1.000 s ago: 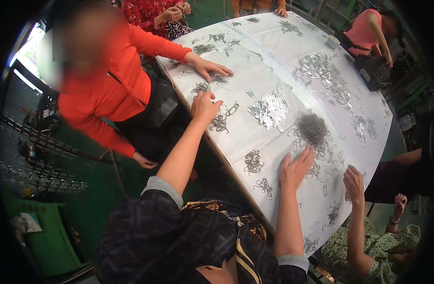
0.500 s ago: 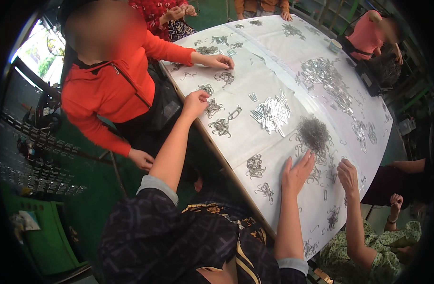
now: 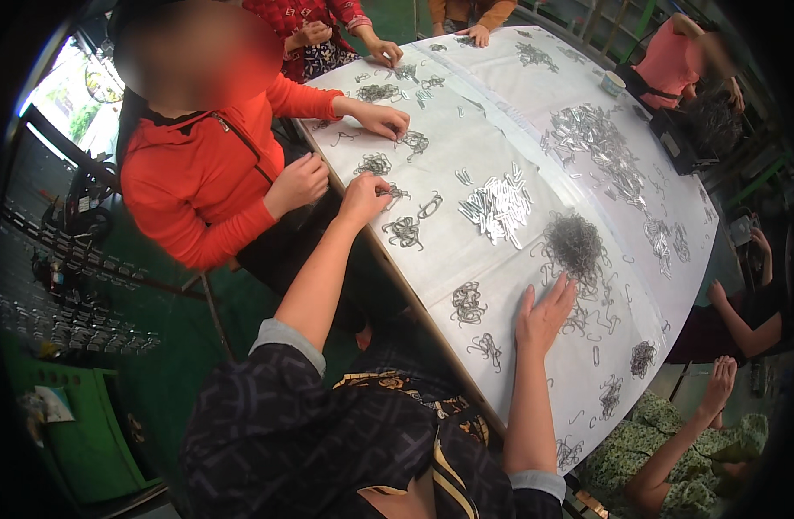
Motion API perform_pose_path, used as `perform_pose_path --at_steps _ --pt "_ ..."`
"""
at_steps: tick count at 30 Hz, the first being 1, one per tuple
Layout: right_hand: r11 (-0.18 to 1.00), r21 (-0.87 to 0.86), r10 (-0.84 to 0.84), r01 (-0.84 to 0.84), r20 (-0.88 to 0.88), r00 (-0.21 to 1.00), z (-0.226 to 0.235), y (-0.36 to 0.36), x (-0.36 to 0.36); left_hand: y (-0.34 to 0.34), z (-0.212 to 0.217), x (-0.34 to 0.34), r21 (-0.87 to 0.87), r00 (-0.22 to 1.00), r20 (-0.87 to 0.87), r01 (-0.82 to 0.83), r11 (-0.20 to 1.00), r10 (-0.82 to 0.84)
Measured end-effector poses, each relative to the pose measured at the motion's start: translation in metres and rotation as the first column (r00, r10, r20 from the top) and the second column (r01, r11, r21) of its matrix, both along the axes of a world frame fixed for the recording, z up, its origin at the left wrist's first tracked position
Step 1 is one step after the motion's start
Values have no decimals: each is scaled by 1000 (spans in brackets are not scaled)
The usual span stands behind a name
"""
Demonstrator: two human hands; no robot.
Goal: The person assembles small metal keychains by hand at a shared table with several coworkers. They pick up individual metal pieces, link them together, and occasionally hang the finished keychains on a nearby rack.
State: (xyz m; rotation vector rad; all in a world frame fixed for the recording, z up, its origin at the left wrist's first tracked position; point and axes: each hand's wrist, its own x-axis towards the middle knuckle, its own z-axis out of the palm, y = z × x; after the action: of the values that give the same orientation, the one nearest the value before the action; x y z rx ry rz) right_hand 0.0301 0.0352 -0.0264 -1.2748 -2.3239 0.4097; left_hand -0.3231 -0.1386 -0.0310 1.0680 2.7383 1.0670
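My left hand [image 3: 362,201] is at the table's left edge, fingers pinched together over a small pile of bent wire hooks [image 3: 397,195]. What the fingertips hold, if anything, is too small to tell. Another hook pile [image 3: 403,232] lies just nearer to me, and one more [image 3: 373,164] lies just beyond. My right hand [image 3: 544,318] rests flat and open on the white table covering, fingers stretched toward a dense heap of dark wire hooks [image 3: 574,244]. Left of that heap lies a mound of shiny metal strips [image 3: 501,208].
A person in a red-orange jacket [image 3: 206,182] stands close on my left, one hand [image 3: 384,119] at a hook pile. At right sits a person in a green patterned top [image 3: 648,432]. More metal pieces [image 3: 596,147], a cup [image 3: 613,83] and a black box [image 3: 682,138] lie farther off.
My left hand has shifted slightly nearer, onto a hook pile; my right hand stays put. The red-jacketed person raised their lower hand. The green-topped person drew a hand off the table.
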Motion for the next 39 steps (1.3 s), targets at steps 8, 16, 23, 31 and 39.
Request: perform_pose_path --at_steps 8,16,23,31,39 --pt "1000 -24 9 -9 1 1000 2 -1 0 -5 19 -11 116 999 27 23 993 -26" --pt "1000 3 18 -18 4 1000 0 1 1 -5 46 -7 99 976 181 105 989 -122" --pt "1000 -1 9 -9 -15 1000 -1 2 0 -11 29 -18 66 976 215 -39 997 24" --pt "999 -45 8 -18 -203 979 -4 4 5 -19 22 4 117 989 75 -138 984 129" --pt "985 -91 68 -144 -563 824 -9 20 29 3 2 16 -73 986 -166 6 997 -18"
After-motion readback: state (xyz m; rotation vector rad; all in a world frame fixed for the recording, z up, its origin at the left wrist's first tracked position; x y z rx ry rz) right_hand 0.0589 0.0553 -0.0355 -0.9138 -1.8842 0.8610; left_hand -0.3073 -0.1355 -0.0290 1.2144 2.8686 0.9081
